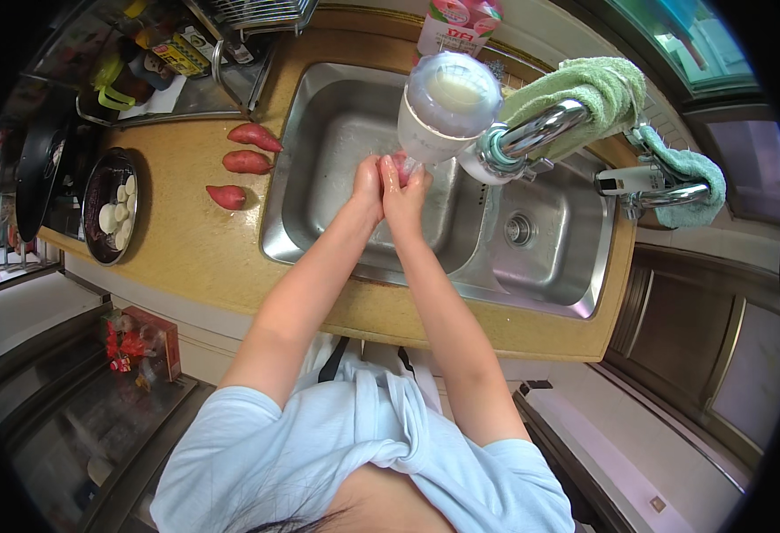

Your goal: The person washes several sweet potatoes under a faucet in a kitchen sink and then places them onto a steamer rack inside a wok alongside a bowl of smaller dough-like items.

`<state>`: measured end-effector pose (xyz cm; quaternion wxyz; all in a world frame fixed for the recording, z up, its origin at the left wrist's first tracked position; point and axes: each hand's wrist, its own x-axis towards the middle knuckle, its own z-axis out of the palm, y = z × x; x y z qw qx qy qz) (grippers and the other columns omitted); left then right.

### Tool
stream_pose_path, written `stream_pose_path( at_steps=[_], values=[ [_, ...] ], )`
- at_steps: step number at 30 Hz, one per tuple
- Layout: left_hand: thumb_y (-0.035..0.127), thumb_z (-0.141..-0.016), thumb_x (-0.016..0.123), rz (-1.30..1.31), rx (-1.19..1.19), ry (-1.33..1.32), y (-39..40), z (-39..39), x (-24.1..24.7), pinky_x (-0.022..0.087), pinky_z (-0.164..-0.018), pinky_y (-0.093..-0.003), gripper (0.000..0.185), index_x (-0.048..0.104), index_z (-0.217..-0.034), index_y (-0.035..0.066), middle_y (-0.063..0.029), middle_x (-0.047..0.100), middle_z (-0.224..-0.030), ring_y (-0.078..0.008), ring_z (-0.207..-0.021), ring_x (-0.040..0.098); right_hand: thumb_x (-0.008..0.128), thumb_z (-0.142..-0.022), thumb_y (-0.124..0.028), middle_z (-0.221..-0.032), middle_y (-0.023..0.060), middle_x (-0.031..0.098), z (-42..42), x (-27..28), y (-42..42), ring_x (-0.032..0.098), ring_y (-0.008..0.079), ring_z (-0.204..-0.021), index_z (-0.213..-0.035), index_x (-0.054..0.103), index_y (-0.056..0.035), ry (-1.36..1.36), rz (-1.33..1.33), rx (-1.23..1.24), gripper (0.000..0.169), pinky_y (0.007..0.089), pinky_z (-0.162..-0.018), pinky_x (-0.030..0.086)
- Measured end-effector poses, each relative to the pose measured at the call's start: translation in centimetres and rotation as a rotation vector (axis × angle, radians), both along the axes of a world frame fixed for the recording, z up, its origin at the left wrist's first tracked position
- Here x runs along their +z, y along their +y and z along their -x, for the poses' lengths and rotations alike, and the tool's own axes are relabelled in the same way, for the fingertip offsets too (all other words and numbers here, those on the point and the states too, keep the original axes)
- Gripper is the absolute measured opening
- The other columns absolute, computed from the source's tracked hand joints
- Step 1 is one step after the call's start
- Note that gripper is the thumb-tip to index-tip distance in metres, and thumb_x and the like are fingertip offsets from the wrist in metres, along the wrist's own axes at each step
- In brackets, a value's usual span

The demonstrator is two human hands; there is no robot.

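Over the large basin of the stainless steel double sink [357, 266], my two wet hands are pressed together around a red sweet potato [400, 164]. My right hand [406, 192] wraps it from the right, and my left hand [367, 181] lies against it from the left. Water runs onto it from the white faucet-mounted filter [434, 133], which partly covers the view of my fingers. Three more red sweet potatoes lie apart on the yellow counter left of the sink: a top one [255, 136], a middle one [247, 162] and a lower one [227, 197].
A dark oval dish [135, 226] with several pale round pieces stands at the counter's left. Behind it is a rack with bottles [187, 56]. A green towel [590, 80] drapes the chrome faucet [550, 126]. A pink-and-white detergent bottle [453, 33] stands behind the sink.
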<state>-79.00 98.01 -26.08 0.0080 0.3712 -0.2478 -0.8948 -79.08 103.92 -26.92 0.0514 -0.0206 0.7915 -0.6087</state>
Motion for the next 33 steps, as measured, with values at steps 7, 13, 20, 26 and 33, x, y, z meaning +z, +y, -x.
stream_pose_path(
  at_steps=[7, 13, 20, 26, 33],
  values=[
    [0.026, -0.078, 0.032, -0.207, 0.092, 0.017, 1.0, -0.4, 0.1, 0.043, -0.074, -0.0392, 0.031, 0.051, -0.087, 0.003, -0.0129, 0.055, -0.086, -0.0259, -0.080, 0.054, 0.038, -0.085, -0.028, -0.107, 0.0118, 0.045, 1.9, -2.4, 1.1, 0.046, 0.0211, -0.096, -0.102, 0.050, -0.0034, -0.350, 0.284, -0.031, 0.033, 0.0314, -0.084, 0.037],
    [0.020, -0.080, 0.036, -0.163, 0.017, -0.010, -0.2, -0.5, -1.5, 0.044, -0.072, -0.0405, 0.022, 0.049, -0.088, 0.003, -0.0108, 0.055, -0.087, -0.0236, -0.082, 0.054, 0.037, -0.085, -0.012, -0.107, 0.0109, 0.049, 1.0, 2.4, 2.3, 0.047, 0.0194, -0.099, -0.111, 0.044, 0.0032, -0.672, 0.733, 0.021, 0.030, 0.0294, -0.084, 0.039],
    [0.030, -0.085, 0.039, -0.010, 0.047, 0.075, 0.8, -0.6, -0.9, 0.046, -0.067, -0.0366, 0.027, 0.047, -0.096, 0.006, -0.0100, 0.054, -0.092, -0.0213, -0.082, 0.053, 0.045, -0.081, -0.004, -0.101, 0.0103, 0.053, 1.6, 1.2, 4.1, 0.050, 0.0163, -0.092, -0.108, 0.049, 0.0035, -0.551, 0.620, 0.028, 0.028, 0.0255, -0.078, 0.040],
    [0.034, -0.087, 0.032, -0.261, -0.017, 0.169, 0.2, -0.7, -1.3, 0.047, -0.061, -0.0303, 0.032, 0.046, -0.094, 0.006, -0.0104, 0.052, -0.089, -0.0206, -0.079, 0.054, 0.043, -0.079, 0.000, -0.094, 0.0115, 0.057, 1.7, 4.9, 4.8, 0.056, 0.0166, -0.083, -0.099, 0.054, 0.0050, -0.307, 0.332, 0.159, 0.023, 0.0256, -0.074, 0.043],
    [0.029, -0.087, 0.035, -0.121, -0.128, 0.178, 2.1, 0.1, -0.1, 0.047, -0.054, -0.0271, 0.028, 0.043, -0.096, 0.004, -0.0099, 0.053, -0.088, -0.0181, -0.072, 0.054, 0.048, -0.077, 0.000, -0.082, 0.0091, 0.058, 2.2, 5.1, 5.6, 0.058, 0.0167, -0.077, -0.095, 0.052, 0.0059, -0.106, -0.026, 0.362, 0.020, 0.0266, -0.067, 0.047]
  ],
)
